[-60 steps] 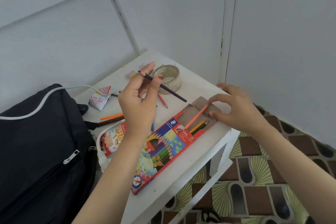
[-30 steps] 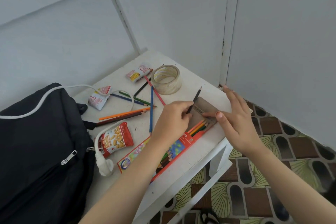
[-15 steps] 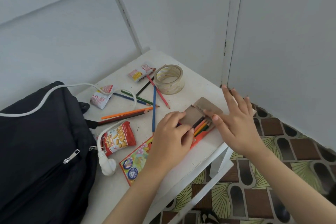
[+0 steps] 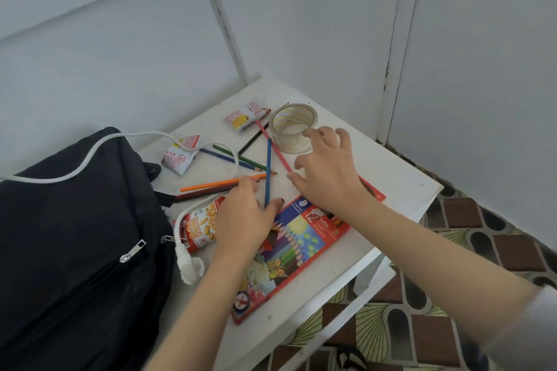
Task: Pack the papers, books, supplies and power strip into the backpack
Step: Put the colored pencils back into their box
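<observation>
The pencil box (image 4: 298,247) lies flat on the white tabletop (image 4: 391,172), with its long axis running from near-left to far-right. Its far-right end is partly covered by the right forearm. Loose pencils lie on the far side of the box:
- The blue pencil (image 4: 267,173) runs almost straight near to far.
- The pink pencil (image 4: 272,146) slants from far-left to near-right and crosses the blue pencil's far end.
- The orange pencil (image 4: 217,184) lies roughly left to right.

The tape roll (image 4: 294,126) stands on its edge face at the far side. The black backpack (image 4: 75,235) sits at the left against the tabletop, with a white cable (image 4: 90,156) draped over it. The walls (image 4: 301,24) are pale and the floor (image 4: 482,235) is patterned tile.

The left hand (image 4: 244,214) rests palm down, its thumb beside the near end of the blue pencil. Whether it pinches that pencil cannot be determined. The right hand (image 4: 325,172) is palm down with its fingers spread and released, its fingertips near the tape roll, and it grasps nothing.
</observation>
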`<state>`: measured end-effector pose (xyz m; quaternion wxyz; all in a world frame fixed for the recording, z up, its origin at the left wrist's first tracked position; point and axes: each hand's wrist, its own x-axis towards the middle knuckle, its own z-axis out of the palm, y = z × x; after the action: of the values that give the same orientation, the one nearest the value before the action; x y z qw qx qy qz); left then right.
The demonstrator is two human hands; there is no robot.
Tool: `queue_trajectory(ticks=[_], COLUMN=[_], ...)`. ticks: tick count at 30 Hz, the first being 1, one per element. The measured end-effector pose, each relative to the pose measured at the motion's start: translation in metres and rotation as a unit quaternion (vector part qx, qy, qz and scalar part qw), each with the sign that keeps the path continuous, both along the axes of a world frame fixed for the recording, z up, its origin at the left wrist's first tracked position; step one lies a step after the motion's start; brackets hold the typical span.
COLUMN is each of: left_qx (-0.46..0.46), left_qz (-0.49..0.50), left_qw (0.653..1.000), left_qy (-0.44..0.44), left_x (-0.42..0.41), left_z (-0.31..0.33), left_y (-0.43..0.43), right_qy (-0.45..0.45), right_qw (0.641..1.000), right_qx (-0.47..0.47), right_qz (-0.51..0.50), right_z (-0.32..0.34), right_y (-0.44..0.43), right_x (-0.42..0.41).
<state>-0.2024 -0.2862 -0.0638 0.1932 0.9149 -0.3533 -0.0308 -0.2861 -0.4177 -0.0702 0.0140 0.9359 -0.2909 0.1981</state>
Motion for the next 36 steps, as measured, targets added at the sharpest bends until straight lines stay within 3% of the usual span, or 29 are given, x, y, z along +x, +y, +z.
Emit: queue_trajectory(ticks=[5, 10, 13, 16, 19, 21, 23, 25, 30, 36], left_qx=[-0.02, -0.133, -0.236, -0.334, -0.41, -0.455, -0.49, -0.515, -0.53, -0.485], left_qz=[0.003, 0.038, 0.077, 0.089, 0.094, 0.095, 0.086, 0.066, -0.01, -0.075], left_qw=[1.0, 0.988, 0.96, 0.926, 0.893, 0.869, 0.848, 0.832, 0.808, 0.826], left_qy=[0.006, 0.072, 0.128, 0.153, 0.159, 0.172, 0.18, 0.196, 0.256, 0.276], left_x=[0.004, 0.007, 0.01, 0.015, 0.018, 0.015, 0.012, 0.008, -0.006, -0.017], left_z=[0.003, 0.007, 0.016, 0.027, 0.038, 0.046, 0.053, 0.059, 0.069, 0.064], left_y=[0.006, 0.012, 0.011, 0.009, 0.004, -0.001, -0.006, -0.01, -0.023, -0.042], right_qy=[0.065, -0.032, -0.141, -0.294, -0.41, -0.466, -0.488, -0.487, -0.445, -0.455], right_qw=[0.993, 0.997, 0.988, 0.939, 0.852, 0.793, 0.765, 0.763, 0.809, 0.809], right_qx=[-0.033, -0.03, 0.041, 0.175, 0.326, 0.393, 0.419, 0.418, 0.358, 0.332], right_qz=[-0.097, -0.063, -0.046, -0.011, -0.012, -0.027, -0.049, -0.074, -0.141, -0.167], right_z=[-0.005, -0.005, -0.001, 0.016, 0.039, 0.05, 0.054, 0.054, 0.037, 0.032], right_y=[0.006, 0.004, 0.001, 0.0, 0.001, 0.0, 0.0, -0.002, -0.011, -0.022], right_x=[0.019, 0.013, 0.006, -0.011, -0.032, -0.045, -0.058, -0.07, -0.089, -0.097])
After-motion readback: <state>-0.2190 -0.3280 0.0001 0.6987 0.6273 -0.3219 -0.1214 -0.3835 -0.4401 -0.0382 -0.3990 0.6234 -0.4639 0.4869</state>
